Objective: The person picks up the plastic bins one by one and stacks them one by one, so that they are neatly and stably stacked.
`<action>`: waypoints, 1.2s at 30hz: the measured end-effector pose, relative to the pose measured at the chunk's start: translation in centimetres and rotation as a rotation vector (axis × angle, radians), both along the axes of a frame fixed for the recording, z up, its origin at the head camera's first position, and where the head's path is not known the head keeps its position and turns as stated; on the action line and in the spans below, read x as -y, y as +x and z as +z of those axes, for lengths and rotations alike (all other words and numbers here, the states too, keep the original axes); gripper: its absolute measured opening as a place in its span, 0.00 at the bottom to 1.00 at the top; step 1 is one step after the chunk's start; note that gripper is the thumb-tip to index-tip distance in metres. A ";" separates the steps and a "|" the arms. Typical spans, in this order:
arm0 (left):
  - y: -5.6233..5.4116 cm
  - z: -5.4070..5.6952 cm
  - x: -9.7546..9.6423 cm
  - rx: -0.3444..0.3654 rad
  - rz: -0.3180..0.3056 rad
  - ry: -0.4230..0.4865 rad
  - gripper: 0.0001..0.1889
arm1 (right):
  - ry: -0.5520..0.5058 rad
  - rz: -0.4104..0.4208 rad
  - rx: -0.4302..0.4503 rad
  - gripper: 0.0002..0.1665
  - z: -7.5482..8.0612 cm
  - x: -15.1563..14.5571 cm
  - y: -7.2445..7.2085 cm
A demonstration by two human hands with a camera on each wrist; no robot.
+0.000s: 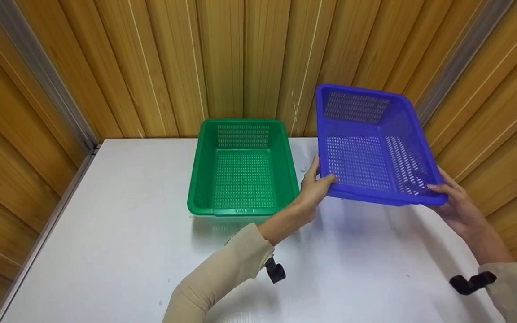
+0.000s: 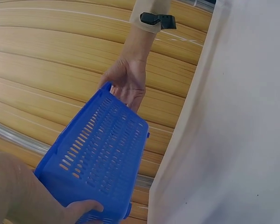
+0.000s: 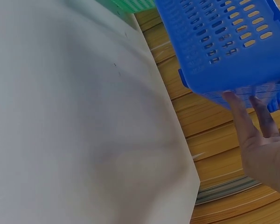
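Two near corners of blue basket [image 1: 357, 157] in my grip: left hand [image 1: 313, 188], right hand [image 1: 458, 206]. Held tilted above right side of white table [image 1: 119, 215]; green basket [image 1: 243, 179] near back edge. Wood-look walls [image 1: 222, 58], metal corner strips [image 1: 38, 67].

On table [image 1: 106, 251], close to back edge, near middle of its width: resting basket [image 1: 243, 176]. Right of resting basket, apart from it: lifted basket [image 1: 377, 147], held above table, tilted. At lifted basket's near left corner: left hand [image 1: 315, 188]. At near right corner: right hand [image 1: 458, 210]. By resting basket's near right corner, above table: left forearm [image 1: 222, 269]. Behind table: back wall [image 1: 245, 58]. Along table's left side: left wall [image 1: 7, 157]. To right of lifted basket: right wall [image 1: 503, 116].
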State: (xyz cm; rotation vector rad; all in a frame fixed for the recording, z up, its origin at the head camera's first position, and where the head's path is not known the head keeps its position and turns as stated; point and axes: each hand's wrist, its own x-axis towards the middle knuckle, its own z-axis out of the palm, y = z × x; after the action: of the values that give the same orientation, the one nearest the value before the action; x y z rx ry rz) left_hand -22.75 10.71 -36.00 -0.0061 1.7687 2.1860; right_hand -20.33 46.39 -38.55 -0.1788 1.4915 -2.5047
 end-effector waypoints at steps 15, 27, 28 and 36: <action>0.0 1.7 3.0 -0.001 -0.019 0.027 0.44 | 0.029 0.008 -0.091 0.31 0.8 2.9 0.3; -1.0 2.6 6.3 -0.025 -0.063 0.038 0.40 | 0.144 -0.037 -0.124 0.31 2.3 5.7 -0.7; -1.0 2.5 6.7 -0.030 -0.069 0.033 0.41 | 0.148 -0.051 -0.130 0.31 2.4 6.0 -0.7; -1.3 1.7 9.3 -0.076 -0.140 0.027 0.42 | 0.147 -0.137 -0.199 0.32 2.8 8.3 -0.4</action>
State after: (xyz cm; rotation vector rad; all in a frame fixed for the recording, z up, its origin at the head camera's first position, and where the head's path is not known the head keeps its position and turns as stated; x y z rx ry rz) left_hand -24.00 1.41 -34.33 0.2040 1.7234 2.1362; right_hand -20.70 38.08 -35.76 -0.3186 1.8164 -2.5310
